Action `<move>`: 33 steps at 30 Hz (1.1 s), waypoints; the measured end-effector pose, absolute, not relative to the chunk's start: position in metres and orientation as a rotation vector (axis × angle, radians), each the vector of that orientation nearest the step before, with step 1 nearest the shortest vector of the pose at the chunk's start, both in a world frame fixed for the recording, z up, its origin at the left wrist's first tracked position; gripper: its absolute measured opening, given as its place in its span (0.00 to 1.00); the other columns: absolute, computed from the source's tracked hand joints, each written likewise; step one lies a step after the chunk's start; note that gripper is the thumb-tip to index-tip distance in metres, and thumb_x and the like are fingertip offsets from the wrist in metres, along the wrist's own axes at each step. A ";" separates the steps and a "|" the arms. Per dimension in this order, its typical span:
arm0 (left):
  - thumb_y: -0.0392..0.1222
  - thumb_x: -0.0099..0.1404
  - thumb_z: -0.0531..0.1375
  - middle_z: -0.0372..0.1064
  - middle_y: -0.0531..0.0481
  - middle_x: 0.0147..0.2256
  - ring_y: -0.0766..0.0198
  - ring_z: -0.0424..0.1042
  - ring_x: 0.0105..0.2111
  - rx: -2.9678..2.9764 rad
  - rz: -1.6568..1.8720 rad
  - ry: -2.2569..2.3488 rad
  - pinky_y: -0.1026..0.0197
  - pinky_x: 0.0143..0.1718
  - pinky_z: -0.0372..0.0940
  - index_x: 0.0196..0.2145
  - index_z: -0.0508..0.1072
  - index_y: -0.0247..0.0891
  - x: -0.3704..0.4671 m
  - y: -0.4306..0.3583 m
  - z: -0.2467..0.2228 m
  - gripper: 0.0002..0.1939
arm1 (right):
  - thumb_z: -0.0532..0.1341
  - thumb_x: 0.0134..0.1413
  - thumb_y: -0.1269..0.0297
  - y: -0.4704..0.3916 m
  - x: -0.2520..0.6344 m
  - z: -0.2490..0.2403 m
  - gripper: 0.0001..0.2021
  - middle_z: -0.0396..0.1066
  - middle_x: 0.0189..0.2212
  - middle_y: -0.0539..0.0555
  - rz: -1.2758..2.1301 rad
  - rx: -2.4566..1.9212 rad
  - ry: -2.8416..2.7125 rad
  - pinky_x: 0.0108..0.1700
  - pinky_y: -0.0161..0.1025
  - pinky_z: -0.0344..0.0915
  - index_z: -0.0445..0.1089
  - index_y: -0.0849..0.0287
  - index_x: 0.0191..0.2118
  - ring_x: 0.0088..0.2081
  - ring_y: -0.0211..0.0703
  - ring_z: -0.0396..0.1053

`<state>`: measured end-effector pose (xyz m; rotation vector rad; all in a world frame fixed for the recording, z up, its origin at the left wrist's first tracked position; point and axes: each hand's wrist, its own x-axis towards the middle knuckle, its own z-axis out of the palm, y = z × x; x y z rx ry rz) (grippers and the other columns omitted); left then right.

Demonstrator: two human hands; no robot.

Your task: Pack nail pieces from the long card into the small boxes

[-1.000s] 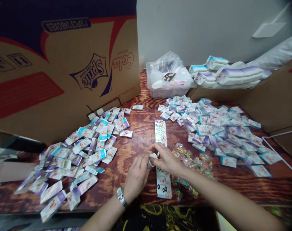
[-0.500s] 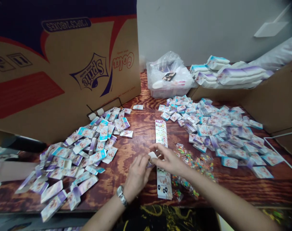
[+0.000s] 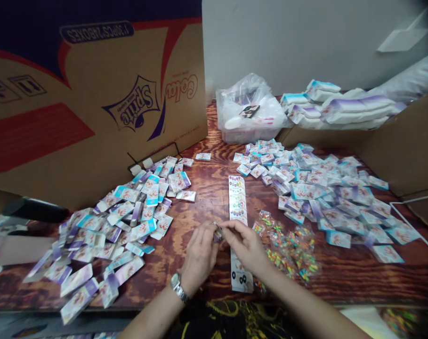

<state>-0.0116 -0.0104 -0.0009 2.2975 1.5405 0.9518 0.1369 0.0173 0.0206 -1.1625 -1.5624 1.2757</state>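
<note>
My left hand, with a watch at its wrist, is closed around a small box mostly hidden by the fingers. The fingertips of my right hand pinch at the top end of that box. Beneath my right hand lies a long strip of printed cards. Clear packets of colourful candy lie just to the right. A heap of small white, blue and purple boxes spreads on the left, some with open flaps. Another heap of such boxes covers the right side.
A large printed carton stands at the back left. Behind the right heap are a plastic-lined tub and wrapped packs on a carton. Another person's forearm shows at the left edge of the table.
Both hands have shifted slightly, and the right fingers have come down onto the box end. The white flap seen earlier between the hands no longer shows. More of the candy packets is visible.
</note>
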 end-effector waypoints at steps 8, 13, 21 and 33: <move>0.29 0.61 0.50 0.61 0.34 0.52 0.53 0.62 0.51 2.273 0.845 1.684 0.52 0.49 0.63 0.61 0.44 0.30 -0.008 -0.017 -0.011 0.31 | 0.60 0.51 0.64 0.019 0.127 0.012 0.06 0.71 0.30 0.52 1.313 -1.257 -1.377 0.37 0.38 0.68 0.71 0.59 0.35 0.33 0.40 0.70; 0.28 0.62 0.47 0.58 0.34 0.53 0.51 0.62 0.50 2.352 0.743 1.729 0.48 0.49 0.62 0.64 0.31 0.33 -0.004 -0.016 -0.010 0.37 | 0.55 0.56 0.69 0.010 0.126 0.017 0.10 0.72 0.36 0.54 0.955 -1.260 -1.671 0.43 0.41 0.67 0.72 0.56 0.40 0.39 0.43 0.70; 0.31 0.65 0.45 0.62 0.34 0.44 0.51 0.64 0.42 2.210 0.546 1.838 0.49 0.38 0.66 0.62 0.21 0.31 0.002 -0.017 -0.008 0.38 | 0.52 0.59 0.71 -0.011 0.118 0.006 0.17 0.70 0.46 0.57 0.797 -1.152 -1.754 0.49 0.42 0.65 0.62 0.56 0.54 0.47 0.43 0.68; 0.43 0.66 0.50 0.55 0.40 0.58 0.50 0.52 0.58 2.385 0.477 1.428 0.47 0.54 0.58 0.61 0.52 0.37 0.002 -0.017 -0.016 0.26 | 0.61 0.49 0.52 0.069 0.211 -0.027 0.18 0.73 0.39 0.55 1.100 -1.212 -0.559 0.45 0.44 0.69 0.67 0.57 0.42 0.40 0.42 0.72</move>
